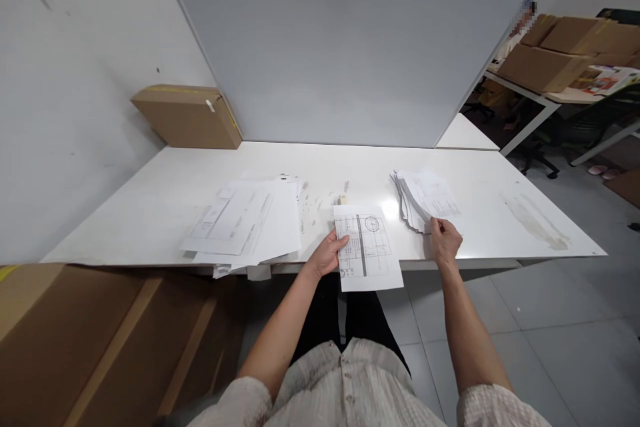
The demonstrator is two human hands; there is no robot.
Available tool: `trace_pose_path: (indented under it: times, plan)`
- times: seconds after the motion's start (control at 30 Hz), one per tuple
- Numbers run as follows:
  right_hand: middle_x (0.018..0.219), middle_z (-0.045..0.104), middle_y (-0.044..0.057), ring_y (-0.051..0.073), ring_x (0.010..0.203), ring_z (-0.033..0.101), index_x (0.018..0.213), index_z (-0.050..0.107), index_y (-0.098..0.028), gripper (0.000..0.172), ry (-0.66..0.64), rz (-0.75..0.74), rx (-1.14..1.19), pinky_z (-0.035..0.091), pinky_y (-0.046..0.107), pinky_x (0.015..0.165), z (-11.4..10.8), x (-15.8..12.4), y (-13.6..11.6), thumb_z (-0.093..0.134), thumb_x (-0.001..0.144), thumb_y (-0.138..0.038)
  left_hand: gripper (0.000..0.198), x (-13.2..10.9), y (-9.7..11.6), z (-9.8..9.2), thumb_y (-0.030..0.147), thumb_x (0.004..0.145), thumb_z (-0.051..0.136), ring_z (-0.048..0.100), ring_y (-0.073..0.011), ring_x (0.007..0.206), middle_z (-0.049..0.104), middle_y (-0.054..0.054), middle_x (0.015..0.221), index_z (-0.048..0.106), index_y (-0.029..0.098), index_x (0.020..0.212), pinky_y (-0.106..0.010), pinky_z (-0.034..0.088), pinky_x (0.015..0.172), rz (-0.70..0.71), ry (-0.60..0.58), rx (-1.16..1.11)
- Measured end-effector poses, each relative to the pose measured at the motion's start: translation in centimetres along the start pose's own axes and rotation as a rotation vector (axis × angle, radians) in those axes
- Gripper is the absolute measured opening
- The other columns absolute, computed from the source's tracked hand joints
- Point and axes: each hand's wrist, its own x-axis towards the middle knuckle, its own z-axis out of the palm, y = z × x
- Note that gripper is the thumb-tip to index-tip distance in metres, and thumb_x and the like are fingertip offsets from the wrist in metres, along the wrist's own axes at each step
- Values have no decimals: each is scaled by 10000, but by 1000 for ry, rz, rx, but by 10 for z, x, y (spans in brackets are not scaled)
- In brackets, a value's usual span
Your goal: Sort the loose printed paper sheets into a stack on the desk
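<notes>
My left hand [329, 254] grips the left edge of a printed sheet [373, 247], thumb on top, and holds it over the table's front edge. The sheet carries a table-like form and a round stamp mark; whether more sheets lie under it I cannot tell. My right hand [445, 240] pinches the near corner of a paper stack [433, 190] on the right, where a sheet curls up. To the left lies a wider, loosely fanned pile of papers [245, 220]. Just behind the held sheet, a small beige block [343, 200] is partly hidden.
A whiteboard [330, 53] stands upright along the back of the white table [345, 160]. A cardboard box [193, 117] leans by the wall, and large boxes [100, 340] stand at lower left. Farther right are another desk with boxes [547, 67], a chair and a partly visible person.
</notes>
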Motion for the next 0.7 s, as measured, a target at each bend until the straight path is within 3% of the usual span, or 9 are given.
trace_pose_path:
  times: [0.27, 0.47, 0.7]
  plan:
    - [910, 673, 119, 230, 876, 546, 841, 705, -147, 301, -3, -215, -41, 420, 356, 826, 5, -6, 4, 490, 772, -346, 468, 0, 0, 0, 204, 775, 667, 614, -237, 1050, 653, -96, 1137, 537, 197, 1225, -433, 408, 1003, 2, -1, 3]
    - [942, 664, 117, 231, 897, 539, 853, 709, -154, 295, -23, -241, -55, 430, 371, 826, 6, -6, 8, 459, 788, -298, 445, 0, 1, 1, 212, 777, 667, 602, -242, 1071, 651, -99, 1137, 545, 187, 1203, -441, 398, 1014, -8, 19, 7]
    - [933, 675, 115, 233, 948, 576, 851, 686, -169, 271, 200, -333, -49, 421, 406, 877, -22, 13, -20, 466, 842, -328, 417, 0, 1, 5, 190, 758, 681, 605, -247, 1062, 676, -91, 1077, 564, 178, 1158, -441, 416, 995, -6, 43, -24]
